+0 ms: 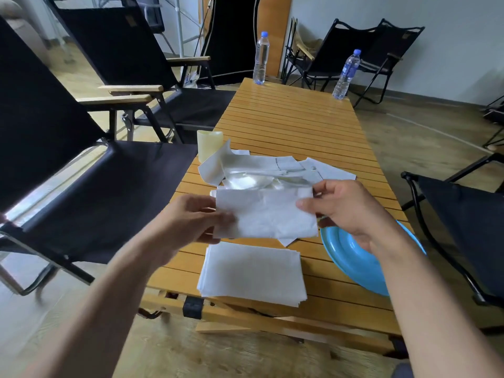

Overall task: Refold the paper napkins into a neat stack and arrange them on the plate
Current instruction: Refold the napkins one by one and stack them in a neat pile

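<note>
No readable text anywhere. Right-hand water bottle (pixel 344 84) carries blue label (pixel 350 67), print too small to read. Small brown tag (pixel 132 22) on black chair (pixel 114 47) backrest, blurred, illegible.

Both hands (pixel 191 219) (pixel 351 211) pinching napkin (pixel 267 214), stack (pixel 252 272), blue plate (pixel 351 263)

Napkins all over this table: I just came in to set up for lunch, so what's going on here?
A person is refolding paper napkins. The left hand and the right hand hold one partly folded napkin by its sides above the slatted wooden table. A neat stack of folded napkins lies at the near edge, and a rumpled pile of loose napkins lies farther back. The blue plate on the right shows no napkins yet.
</note>
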Available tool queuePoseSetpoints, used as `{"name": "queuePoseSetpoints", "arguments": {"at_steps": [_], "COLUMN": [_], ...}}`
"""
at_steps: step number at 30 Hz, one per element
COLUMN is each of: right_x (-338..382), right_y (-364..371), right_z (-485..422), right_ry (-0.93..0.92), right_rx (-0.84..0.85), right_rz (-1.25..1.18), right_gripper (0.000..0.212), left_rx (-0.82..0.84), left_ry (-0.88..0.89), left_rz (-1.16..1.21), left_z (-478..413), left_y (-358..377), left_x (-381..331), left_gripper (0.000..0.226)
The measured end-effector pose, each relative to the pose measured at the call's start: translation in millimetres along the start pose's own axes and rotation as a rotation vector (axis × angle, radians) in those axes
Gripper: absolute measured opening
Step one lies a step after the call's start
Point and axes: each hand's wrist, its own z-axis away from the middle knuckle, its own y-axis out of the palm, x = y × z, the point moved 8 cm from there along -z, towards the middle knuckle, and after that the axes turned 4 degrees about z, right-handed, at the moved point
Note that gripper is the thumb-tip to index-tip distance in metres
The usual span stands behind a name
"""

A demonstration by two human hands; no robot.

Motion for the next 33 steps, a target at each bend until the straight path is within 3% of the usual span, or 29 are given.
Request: {"name": "queuePoseSetpoints", "arguments": {"at_steps": [3,6,13,23,26,30,33], "right_x": [-24,-41,-58,-58,-43,-19,-32], "right_y": [18,29,43,42,38,64,89], "right_z": [6,11,7,0,-7,-19,-29], "right_ry": [0.166,0.241,0.311,0.252,0.094,-0.282,-0.326], "right_rx": [0.282,0.392,0.436,0.332,0.211,0.137,0.171], "right_rz": [0.107,0.308,0.486,0.727,0.753,0.664,0.817], "right_gripper": [0.041,0.042,0.042,0.044,0.041,0.011,0.026], "left_rx": [0.025,0.071,0.065,0.071,0.005,-0.192,-0.275], "left_ry": [-0.187,-0.359,-0.471,-0.546,-0.493,-0.169,0.019], "left_rz": [-0.144,-0.273,-0.443,-0.552,-0.563,-0.478,-0.419], "left_z": [5,11,12,12,10,-4,-8], "left_y": [-14,-16,-19,-20,-24,-24,-19], "left_x": [15,30,42,51,46,20,5], "left_gripper": [0.014,0.02,0.027,0.038,0.044,0.032,0.021]}}
